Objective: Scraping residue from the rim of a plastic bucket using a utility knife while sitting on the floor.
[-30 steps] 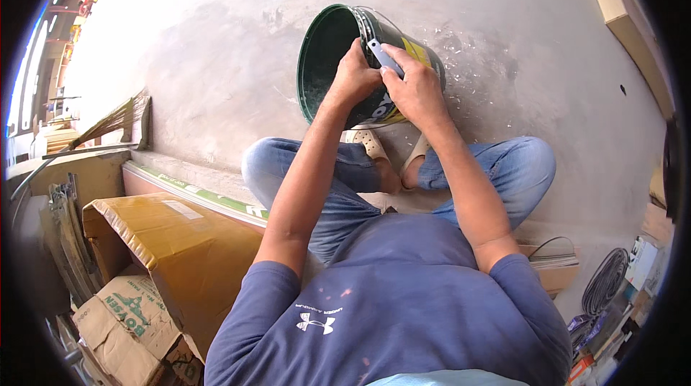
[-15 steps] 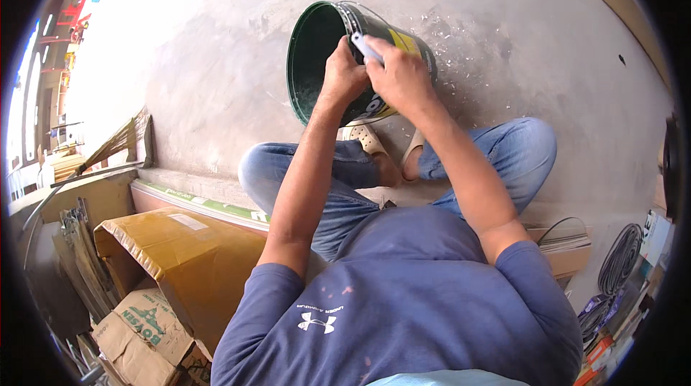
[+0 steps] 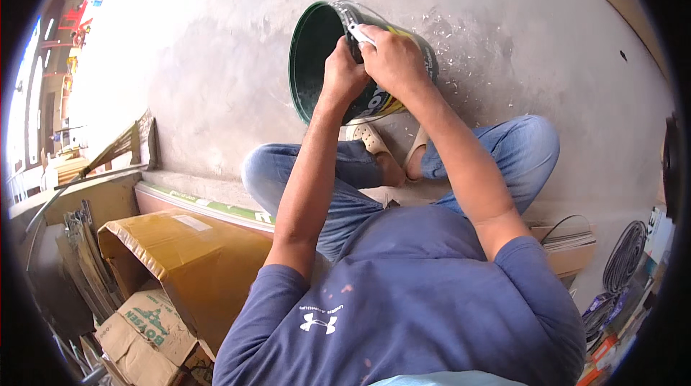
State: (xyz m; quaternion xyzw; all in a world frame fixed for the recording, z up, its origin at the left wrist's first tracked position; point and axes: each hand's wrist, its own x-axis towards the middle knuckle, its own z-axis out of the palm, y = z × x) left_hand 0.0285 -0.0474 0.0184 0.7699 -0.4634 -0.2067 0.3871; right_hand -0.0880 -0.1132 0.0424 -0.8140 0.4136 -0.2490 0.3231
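Note:
A dark green plastic bucket (image 3: 311,48) lies on its side on the floor beyond my feet, its mouth facing left. My left hand (image 3: 345,73) grips the bucket's rim, thumb up and several fingers hidden. Closed in my right hand (image 3: 394,61) is a small tool with a pale grey handle (image 3: 361,35), held against the rim beside my left thumb. Its working end is too small to make out. A thin wire handle arcs over the bucket's outer side, where a yellow label shows.
Whitish shavings (image 3: 461,48) are scattered on the concrete floor right of the bucket. My clogs (image 3: 368,138) stand just below it. An open cardboard box (image 3: 209,264) sits at my left, a coil of black cable (image 3: 625,256) at far right.
My right hand and the tool have shifted slightly up and left along the rim. My left hand keeps its hold, and the bucket has barely moved.

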